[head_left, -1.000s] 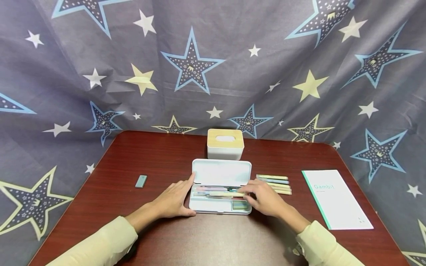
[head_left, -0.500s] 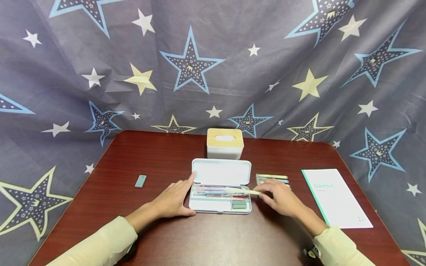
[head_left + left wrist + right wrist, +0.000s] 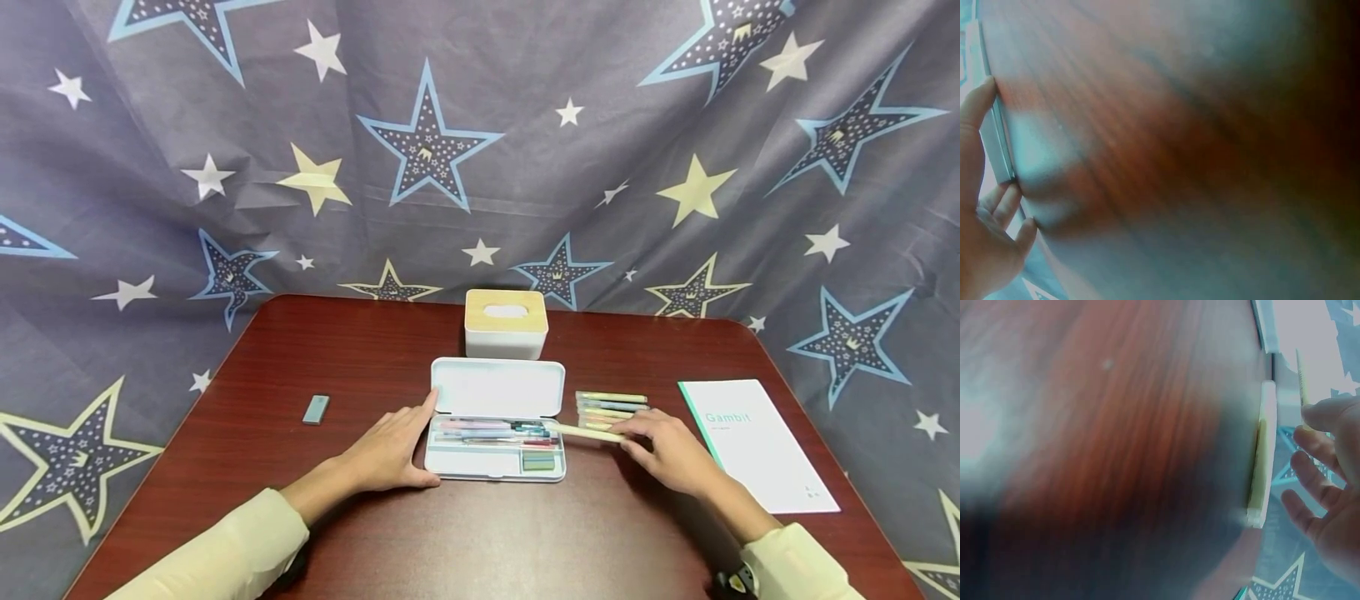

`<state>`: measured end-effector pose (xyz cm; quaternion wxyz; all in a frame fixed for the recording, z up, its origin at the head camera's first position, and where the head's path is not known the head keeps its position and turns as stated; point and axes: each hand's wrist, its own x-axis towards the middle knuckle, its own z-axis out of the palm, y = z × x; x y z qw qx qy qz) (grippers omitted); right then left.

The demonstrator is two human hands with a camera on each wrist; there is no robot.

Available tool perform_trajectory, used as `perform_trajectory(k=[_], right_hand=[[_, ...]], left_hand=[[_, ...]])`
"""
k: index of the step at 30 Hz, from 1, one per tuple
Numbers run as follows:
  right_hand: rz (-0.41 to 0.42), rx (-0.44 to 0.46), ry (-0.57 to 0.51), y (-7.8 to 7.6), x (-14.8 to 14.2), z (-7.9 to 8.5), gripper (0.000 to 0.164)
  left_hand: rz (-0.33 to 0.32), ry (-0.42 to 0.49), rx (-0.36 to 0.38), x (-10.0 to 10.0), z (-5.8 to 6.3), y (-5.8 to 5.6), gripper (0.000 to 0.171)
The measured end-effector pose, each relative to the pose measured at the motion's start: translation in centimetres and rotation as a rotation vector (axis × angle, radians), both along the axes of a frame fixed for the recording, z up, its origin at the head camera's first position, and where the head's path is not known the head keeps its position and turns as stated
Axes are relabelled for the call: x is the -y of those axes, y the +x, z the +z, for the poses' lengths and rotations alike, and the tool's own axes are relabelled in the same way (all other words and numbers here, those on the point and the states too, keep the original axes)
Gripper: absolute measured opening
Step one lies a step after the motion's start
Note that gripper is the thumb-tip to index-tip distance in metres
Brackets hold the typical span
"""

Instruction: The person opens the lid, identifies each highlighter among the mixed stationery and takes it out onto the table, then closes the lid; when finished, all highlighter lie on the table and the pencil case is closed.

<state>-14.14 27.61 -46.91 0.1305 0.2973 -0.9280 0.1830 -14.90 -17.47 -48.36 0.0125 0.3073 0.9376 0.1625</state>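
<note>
Right grip (image 3: pixel 666 454) pinches one pale yellow pen (image 3: pixel 588 432) between thumb and fingertips, nearly closed, the other fingers loosely bent. The pen lies to the left of the grip, held at its right end, its far end reaching over the right edge of one open pencil case (image 3: pixel 472 467). Left grip (image 3: pixel 390 450) is spread wide, thumb and fingers touching the case's left side. Inside lie several slim pens (image 3: pixel 476 426), too overlapped to count, and one green block (image 3: pixel 538 461) in the right front compartment. Just right of the case is one row of at least four markers (image 3: pixel 615 398), partly hidden. Farther out, the table (image 3: pixel 495 533) carries one tissue box (image 3: pixel 507 343) behind the case, one white booklet (image 3: pixel 768 454) at right and one blue-grey block (image 3: pixel 316 409) at left.
</note>
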Motion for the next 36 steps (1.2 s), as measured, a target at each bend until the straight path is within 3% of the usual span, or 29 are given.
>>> perform_trajectory(k=[7,20,30,36], right_hand=[[-0.039,-0.010,0.015,0.4,-1.5,-0.4,0.026],[-0.023,-0.051,0.030,0.3,-3.5,-1.1,0.028],[-0.137,0.053,0.093,0.2,-3.7,-1.2,0.017],[-0.165,0.028,0.116,0.1,-3.6,-1.3,0.014]], left_hand=[[-0.008,-0.006,-0.021,0.1,-0.3,-0.1,0.130],[-0.008,-0.002,-0.018,0.2,-0.3,-0.1,0.129],[-0.001,0.002,-0.014,0.2,-0.4,-0.1,0.129],[-0.010,0.001,-0.021,0.2,-0.3,0.0,0.128]])
